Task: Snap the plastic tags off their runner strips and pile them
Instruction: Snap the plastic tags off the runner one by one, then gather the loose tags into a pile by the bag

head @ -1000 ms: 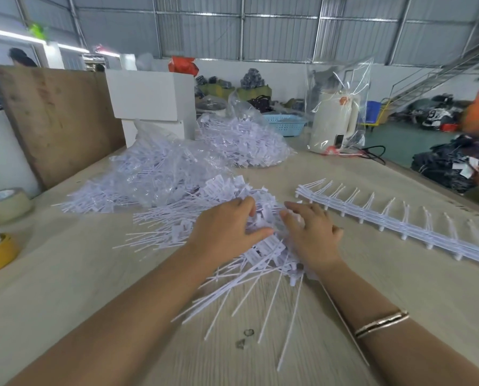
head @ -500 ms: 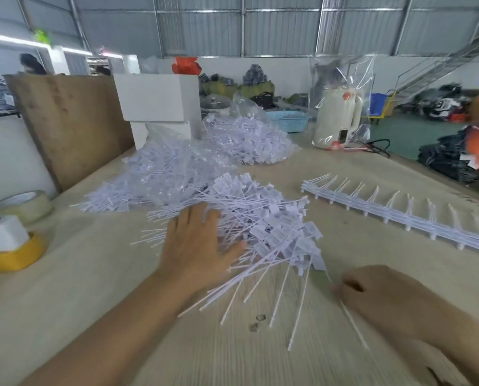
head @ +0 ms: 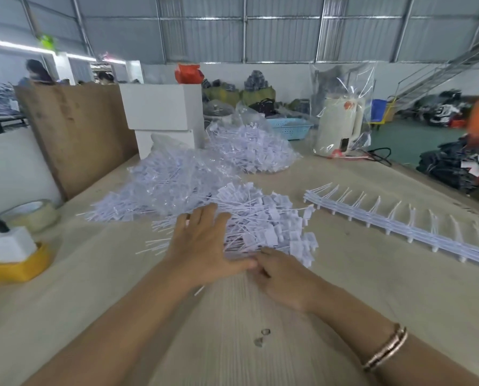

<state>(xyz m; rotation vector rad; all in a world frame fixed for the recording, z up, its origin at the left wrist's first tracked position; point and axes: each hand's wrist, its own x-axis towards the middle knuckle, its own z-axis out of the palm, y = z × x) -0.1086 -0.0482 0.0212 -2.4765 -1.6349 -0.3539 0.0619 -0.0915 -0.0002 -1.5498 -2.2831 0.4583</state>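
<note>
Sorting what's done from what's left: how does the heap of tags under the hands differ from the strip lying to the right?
The heap of tags is a loose tangled mound; the runner strip is one long straight piece. The heap's tags lie crisscrossed, while the strip's stubs stand in an even row. The left hand presses the heap; the strip lies untouched. Both are white plastic on the table.

Corrugated metal wall [head: 260, 37] behind wooden table [head: 65, 302]; metal staircase [head: 439, 76] right of it, green floor [head: 411, 140] below.

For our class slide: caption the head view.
Both hands, left hand and right hand, gather loose tags beside runner strips.
</note>
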